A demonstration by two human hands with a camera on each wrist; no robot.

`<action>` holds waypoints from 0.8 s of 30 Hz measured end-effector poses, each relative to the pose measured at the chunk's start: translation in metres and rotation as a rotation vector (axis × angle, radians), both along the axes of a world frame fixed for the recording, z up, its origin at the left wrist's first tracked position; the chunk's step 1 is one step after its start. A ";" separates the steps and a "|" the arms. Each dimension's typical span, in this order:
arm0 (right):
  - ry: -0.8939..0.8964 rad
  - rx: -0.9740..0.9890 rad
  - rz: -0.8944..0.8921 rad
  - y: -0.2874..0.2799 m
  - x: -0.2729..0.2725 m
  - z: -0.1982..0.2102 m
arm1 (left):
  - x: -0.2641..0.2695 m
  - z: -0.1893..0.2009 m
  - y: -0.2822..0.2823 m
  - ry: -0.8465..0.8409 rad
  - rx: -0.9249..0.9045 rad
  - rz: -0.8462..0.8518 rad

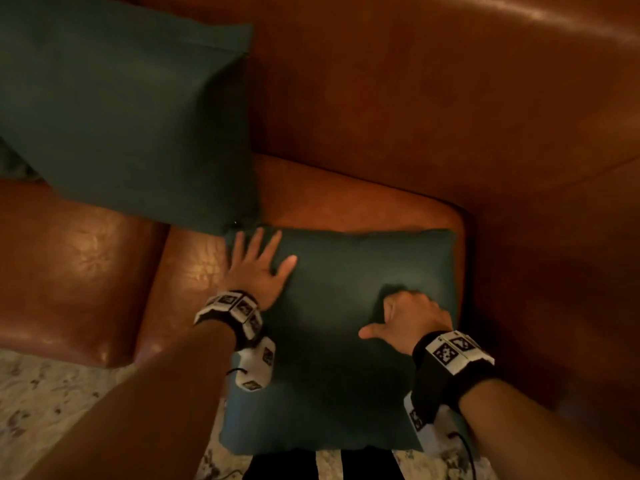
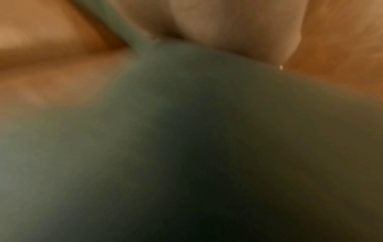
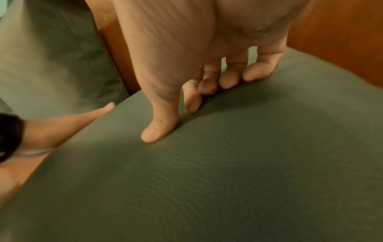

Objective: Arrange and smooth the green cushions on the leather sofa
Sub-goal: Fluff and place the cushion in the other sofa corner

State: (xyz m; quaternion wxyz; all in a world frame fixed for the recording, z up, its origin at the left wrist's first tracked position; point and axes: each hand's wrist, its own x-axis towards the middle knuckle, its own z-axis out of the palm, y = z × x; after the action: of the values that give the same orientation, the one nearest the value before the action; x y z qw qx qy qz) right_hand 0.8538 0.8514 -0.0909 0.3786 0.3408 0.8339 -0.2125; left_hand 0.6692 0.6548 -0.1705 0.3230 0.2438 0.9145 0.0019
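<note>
Item 1: square dark green fabric cushion (image 1: 339, 341), lying flat on the right-hand seat pad of the brown leather sofa (image 1: 450, 116). Its near edge overhangs the front of the seat; its far left corner touches the lower corner of item 2. The surface is slightly dented around the right hand's fingers. In the left wrist view this cushion (image 2: 186, 139) fills the lower frame, blurred.

Item 2: second, larger dark green fabric cushion (image 1: 121, 109), propped tilted against the sofa backrest at upper left, its lower edge resting on the seat. It is also seen at the left of the right wrist view (image 3: 47, 57).

Item 3: left hand (image 1: 259, 268), fingers straight and spread, palm flat on the far left corner of item 1, thumb pointing right. The right wrist view shows it (image 3: 68, 124) at the cushion's edge.

Item 4: right hand (image 1: 408, 317), fingers curled downward with the tips pressing into the fabric of item 1 near its right side, thumb stretched out to the left. The right wrist view shows the fingers (image 3: 257, 72) bent and digging into the cushion top (image 3: 228, 163), the thumb laid flat; whether any fabric is pinched cannot be told.

Item 5: black wristbands with black-and-white square markers (image 1: 232, 310), one on each wrist.

Item 6: pale patterned rug (image 1: 52, 403) on the floor before the sofa.
</note>
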 end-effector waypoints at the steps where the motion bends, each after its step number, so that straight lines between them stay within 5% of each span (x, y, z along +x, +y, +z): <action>1: -0.018 -0.006 0.007 -0.002 -0.003 0.000 | -0.008 0.000 -0.013 -0.051 -0.028 0.083; 5: -0.044 -0.012 0.000 -0.002 -0.005 0.002 | -0.009 0.017 -0.014 -0.010 -0.048 0.256; 6: -0.048 -0.006 0.012 -0.003 -0.005 0.002 | 0.002 0.026 -0.002 0.044 0.021 0.188; 9: -0.028 0.034 0.056 -0.005 -0.005 0.000 | 0.072 0.044 0.030 0.048 0.284 -0.359; 11: -0.021 0.048 0.020 -0.004 -0.004 -0.006 | 0.105 0.043 0.026 0.040 0.271 -0.461; 16: 0.002 0.047 -0.071 -0.004 -0.004 -0.022 | 0.126 0.015 -0.039 0.124 0.217 0.123; 24: 0.044 0.049 0.027 -0.014 0.007 -0.027 | 0.221 -0.042 -0.174 -0.295 0.073 1.153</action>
State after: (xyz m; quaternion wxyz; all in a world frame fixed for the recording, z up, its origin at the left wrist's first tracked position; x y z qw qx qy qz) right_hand 0.8605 0.8378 -0.1182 0.3546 0.3340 0.8515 -0.1940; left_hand 0.8903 0.4811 -0.2126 0.3847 -0.2839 0.8442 0.2423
